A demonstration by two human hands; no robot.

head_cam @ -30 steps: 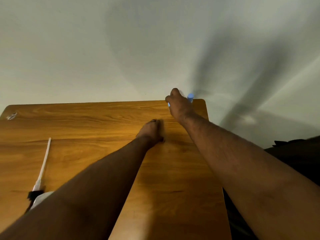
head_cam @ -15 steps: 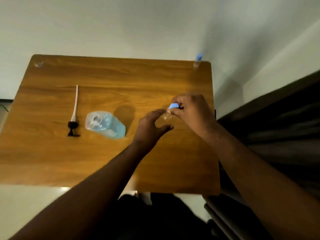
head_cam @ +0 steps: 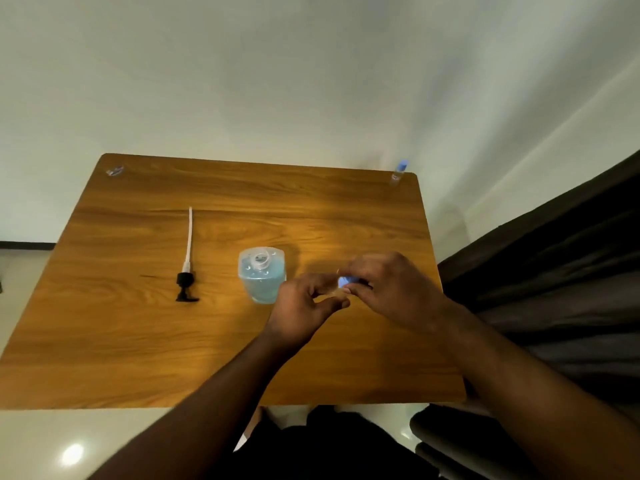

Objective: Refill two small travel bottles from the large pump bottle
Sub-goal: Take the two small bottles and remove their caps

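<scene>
The large bottle [head_cam: 262, 276] of blue liquid stands open on the wooden table [head_cam: 138, 334], its pump head with white tube [head_cam: 187, 263] lying to its left. Just right of the bottle, my left hand [head_cam: 306, 306] grips the clear body of a small travel bottle [head_cam: 333, 289], mostly hidden by my fingers. My right hand [head_cam: 391, 289] pinches that bottle's blue cap [head_cam: 347, 281]. A second small travel bottle [head_cam: 398, 172] with a blue cap stands at the table's far right corner.
A small clear object [head_cam: 115, 171] lies at the far left corner of the table. A dark sofa or bed edge [head_cam: 554, 271] runs along the right side. A pale wall rises behind the table.
My hands came back from the far right corner with one small bottle to the table's middle. The view tilted down, bringing the large bottle and pump head into sight.
</scene>
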